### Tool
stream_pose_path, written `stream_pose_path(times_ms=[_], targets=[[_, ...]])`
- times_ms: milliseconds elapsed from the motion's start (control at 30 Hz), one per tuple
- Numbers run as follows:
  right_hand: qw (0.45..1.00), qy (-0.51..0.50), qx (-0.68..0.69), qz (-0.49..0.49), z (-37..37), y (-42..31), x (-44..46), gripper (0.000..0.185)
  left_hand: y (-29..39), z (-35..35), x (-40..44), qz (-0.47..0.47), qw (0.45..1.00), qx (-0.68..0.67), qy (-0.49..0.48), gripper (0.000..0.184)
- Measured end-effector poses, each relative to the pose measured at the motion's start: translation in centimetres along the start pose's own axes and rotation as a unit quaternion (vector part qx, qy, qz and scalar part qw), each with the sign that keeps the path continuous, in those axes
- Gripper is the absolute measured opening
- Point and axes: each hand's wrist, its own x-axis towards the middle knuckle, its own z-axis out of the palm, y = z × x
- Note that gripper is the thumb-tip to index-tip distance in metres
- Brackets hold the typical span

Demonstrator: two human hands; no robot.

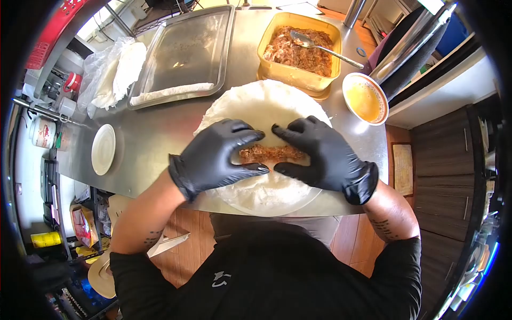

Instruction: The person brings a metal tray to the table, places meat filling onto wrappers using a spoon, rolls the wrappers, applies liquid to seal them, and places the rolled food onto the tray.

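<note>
In the head view, we take the strip of filling (272,154) as our landmark: it lies on the thin round sheets (261,194), between our gloved hands, its long axis running left to right across our front. Our left hand (218,154) cups its left end and our right hand (322,154) cups its right end, so the strip spans the gap between the palms and neither hand looks clearly nearer. On both hands the thumb and fingers stand apart, thumbs on the strip's near side, fingers on its far side; whether the thumb tips pinch any sheet under them, we cannot tell. The sheet reaches out on the near and far sides of the strip, square to its length. Beyond the strip and a little right sits the yellow tub (262,58) of meat mix, with the bowl (366,99) of yellow liquid farther right. Beyond it to the left is the metal tray (184,50), a pale roll (172,93) along its near edge; the white plate (103,149) lies well left.
</note>
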Motion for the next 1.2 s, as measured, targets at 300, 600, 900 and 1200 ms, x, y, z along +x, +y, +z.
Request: stream_pose_path(times_ms=[300,600,900,1200], targets=[[0.997,0.052,-0.020,-0.054,1.2,0.4,0.2,0.031,0.8,0.6,-0.9,-0.022,0.997,0.071,0.022,0.036],[0.990,0.008,0.141,-0.015,-0.8,1.9,-0.9,0.040,-0.7,-2.1,-1.7,-0.017,0.995,-0.102,-0.008,0.040],[0.999,0.021,0.039,-0.015,0.1,2.4,-1.7,0.049,0.0,-0.3,-0.7,-0.024,0.998,-0.015,-0.055,0.034],[1.000,-0.003,0.024,-0.011,-0.7,2.7,-2.0,0.034,1.4,3.0,2.9,0.021,0.998,0.049,-0.018,0.037]])
